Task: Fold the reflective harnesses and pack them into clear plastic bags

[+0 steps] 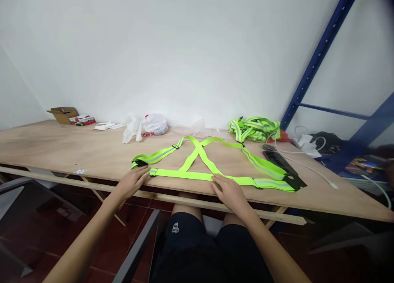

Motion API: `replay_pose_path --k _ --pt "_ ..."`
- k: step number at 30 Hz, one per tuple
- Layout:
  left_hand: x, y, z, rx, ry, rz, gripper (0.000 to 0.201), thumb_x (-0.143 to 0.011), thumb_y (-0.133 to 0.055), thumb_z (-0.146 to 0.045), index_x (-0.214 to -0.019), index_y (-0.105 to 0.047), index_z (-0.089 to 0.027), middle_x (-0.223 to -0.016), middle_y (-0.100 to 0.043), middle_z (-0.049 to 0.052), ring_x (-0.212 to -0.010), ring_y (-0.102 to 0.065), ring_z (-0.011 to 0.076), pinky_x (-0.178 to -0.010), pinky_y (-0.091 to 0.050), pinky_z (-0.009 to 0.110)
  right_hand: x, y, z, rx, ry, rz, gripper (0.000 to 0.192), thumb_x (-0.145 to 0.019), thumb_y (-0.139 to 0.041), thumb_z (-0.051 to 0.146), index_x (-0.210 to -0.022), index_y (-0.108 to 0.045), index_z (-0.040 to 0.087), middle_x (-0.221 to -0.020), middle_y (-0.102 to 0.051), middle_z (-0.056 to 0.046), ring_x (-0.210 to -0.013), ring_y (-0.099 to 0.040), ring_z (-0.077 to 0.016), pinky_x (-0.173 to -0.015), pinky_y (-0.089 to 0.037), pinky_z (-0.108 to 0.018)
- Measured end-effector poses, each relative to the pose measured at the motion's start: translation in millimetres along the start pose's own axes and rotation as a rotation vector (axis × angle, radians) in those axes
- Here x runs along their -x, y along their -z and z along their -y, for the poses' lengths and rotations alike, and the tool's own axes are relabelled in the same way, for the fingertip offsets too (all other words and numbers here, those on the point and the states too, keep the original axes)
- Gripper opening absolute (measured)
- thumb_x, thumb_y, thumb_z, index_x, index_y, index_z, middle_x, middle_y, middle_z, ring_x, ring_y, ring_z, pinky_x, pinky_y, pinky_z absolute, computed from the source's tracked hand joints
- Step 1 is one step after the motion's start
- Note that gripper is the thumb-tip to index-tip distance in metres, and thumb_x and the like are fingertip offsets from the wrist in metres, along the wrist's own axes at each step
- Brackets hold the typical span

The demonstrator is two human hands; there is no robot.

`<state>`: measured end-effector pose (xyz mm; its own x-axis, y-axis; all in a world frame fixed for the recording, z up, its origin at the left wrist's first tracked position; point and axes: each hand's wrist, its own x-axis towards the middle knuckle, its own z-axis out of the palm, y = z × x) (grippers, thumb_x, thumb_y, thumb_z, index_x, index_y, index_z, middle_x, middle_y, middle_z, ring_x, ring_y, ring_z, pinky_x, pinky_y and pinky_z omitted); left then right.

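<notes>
A neon yellow-green reflective strap vest (200, 159) lies spread flat on the plywood table (76, 151), its straps crossing in an X above a long bottom band. My left hand (132, 182) rests palm down at the band's left end, fingers by a black buckle. At the middle of the same band my right hand (227, 190) presses flat, fingers apart. Neither hand grips anything.
A pile of similar neon vests (254, 129) sits at the back right. Beside it lie a black flat device (278, 159), white charger and cables (308, 145). White plastic bags (146, 127), a cardboard box (63, 114) and small packets stand at the back left. Blue shelving (320, 53) rises on the right.
</notes>
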<state>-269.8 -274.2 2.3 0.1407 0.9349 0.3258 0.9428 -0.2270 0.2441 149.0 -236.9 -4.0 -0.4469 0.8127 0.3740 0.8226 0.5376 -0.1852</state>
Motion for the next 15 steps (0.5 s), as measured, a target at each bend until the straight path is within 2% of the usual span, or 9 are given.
replay_pose_path --k 6,9,11,15 --pt "-23.5 6.5 20.5 -0.015 0.153 -0.200 0.045 -0.091 -0.040 -0.038 -0.121 -0.066 -0.016 -0.139 -0.056 0.016 -0.129 -0.053 0.0318 -0.111 -0.043 0.043 1.2 -2.9 -1.4 -0.009 0.007 -0.031 0.033 -0.097 -0.051 0.027 -0.122 -0.071 0.019 -0.126 -0.070 -0.012 -0.120 -0.065 -0.0271 -0.104 -0.050 -0.042" --pt "-33.9 16.3 23.2 0.001 0.309 -0.295 0.043 -0.086 -0.046 -0.034 -0.120 -0.063 -0.014 -0.135 -0.055 0.018 -0.100 -0.067 0.0276 -0.101 -0.049 0.041 1.7 -4.7 -2.8 -0.021 0.010 -0.047 0.032 -0.097 -0.051 0.027 -0.121 -0.071 0.020 -0.126 -0.071 -0.011 -0.120 -0.066 -0.0271 -0.104 -0.050 -0.043" --pt "-36.0 21.8 25.2 0.000 0.410 -0.320 0.044 -0.084 -0.049 -0.035 -0.122 -0.062 -0.015 -0.127 -0.057 0.018 -0.086 -0.069 0.0252 -0.093 -0.052 0.041 2.0 -5.9 -3.7 -0.026 0.010 -0.055 0.032 -0.097 -0.051 0.028 -0.120 -0.072 0.020 -0.125 -0.071 -0.011 -0.119 -0.066 -0.0269 -0.103 -0.050 -0.042" --pt "-31.5 27.3 32.6 -0.100 0.591 -0.279 0.044 -0.083 -0.053 -0.043 -0.120 -0.062 -0.020 -0.124 -0.060 0.017 -0.098 -0.066 0.0351 -0.085 -0.052 0.045 2.3 -6.5 -4.1 -0.032 0.002 -0.066 0.032 -0.097 -0.051 0.028 -0.119 -0.072 0.019 -0.124 -0.072 -0.011 -0.118 -0.066 -0.0266 -0.104 -0.050 -0.042"
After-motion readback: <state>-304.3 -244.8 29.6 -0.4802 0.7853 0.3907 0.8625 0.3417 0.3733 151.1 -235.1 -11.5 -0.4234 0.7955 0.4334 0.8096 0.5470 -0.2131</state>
